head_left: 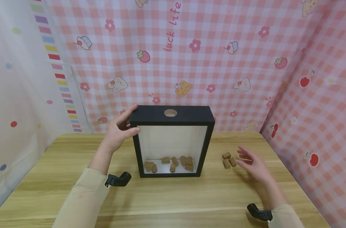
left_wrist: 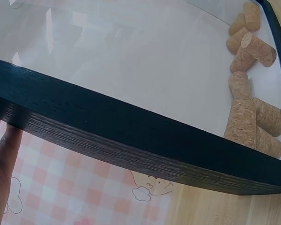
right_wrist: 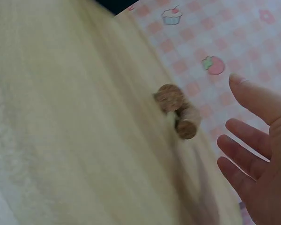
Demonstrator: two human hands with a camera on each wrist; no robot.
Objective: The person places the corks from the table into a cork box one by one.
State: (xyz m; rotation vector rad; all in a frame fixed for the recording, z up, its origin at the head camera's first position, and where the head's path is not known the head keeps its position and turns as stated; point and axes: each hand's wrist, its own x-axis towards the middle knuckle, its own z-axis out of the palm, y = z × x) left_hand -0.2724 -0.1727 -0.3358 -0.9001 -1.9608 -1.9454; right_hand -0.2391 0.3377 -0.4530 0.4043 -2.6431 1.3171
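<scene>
A black shadow box [head_left: 173, 119] with a clear front and a round hole [head_left: 170, 113] in its top stands upright on the table. Several corks [head_left: 189, 161] lie along its floor; the left wrist view shows these corks [left_wrist: 260, 49] up close. My left hand [head_left: 117, 133] holds the box by its upper left corner, thumb at the front edge and fingers toward the back. On the table to the right of the box is a small group of loose corks [head_left: 226, 163]. Just right of them hovers my right hand [head_left: 254, 164], fingers spread and holding nothing.
The wooden table [head_left: 173, 202] reaches back to a pink checked cloth [head_left: 218, 63], which also hangs along the right side. A white dotted cloth [head_left: 19, 95] hangs at the left. Each wrist wears a black camera mount [head_left: 118, 179].
</scene>
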